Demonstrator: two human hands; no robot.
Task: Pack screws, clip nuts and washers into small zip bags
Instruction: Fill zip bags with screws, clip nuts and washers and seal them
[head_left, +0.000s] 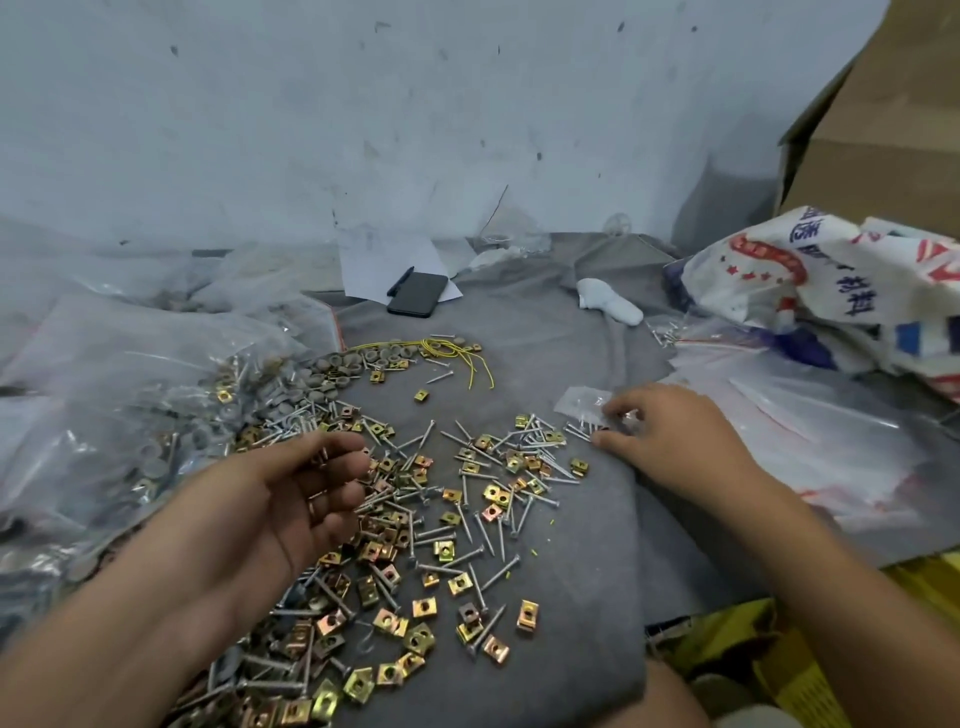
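Loose silver screws (485, 530) and brass-coloured clip nuts (426, 605) lie scattered over a grey cloth (571, 597). Grey round washers (337, 371) are heaped at the upper left of the pile. My left hand (291, 499) hovers palm-up over the pile, fingers curled round a few small metal parts. My right hand (660, 436) reaches to the right edge of the pile; its fingertips pinch a small clear zip bag (584, 402) that lies beside some screws.
Large clear plastic bags (119, 395) of hardware cover the left side. More clear zip bags (810, 436) and a printed woven sack (841, 280) lie on the right, a cardboard box (883, 156) behind. A black phone (418, 293), pen and paper sit by the wall. Yellow wire (457, 353) lies nearby.
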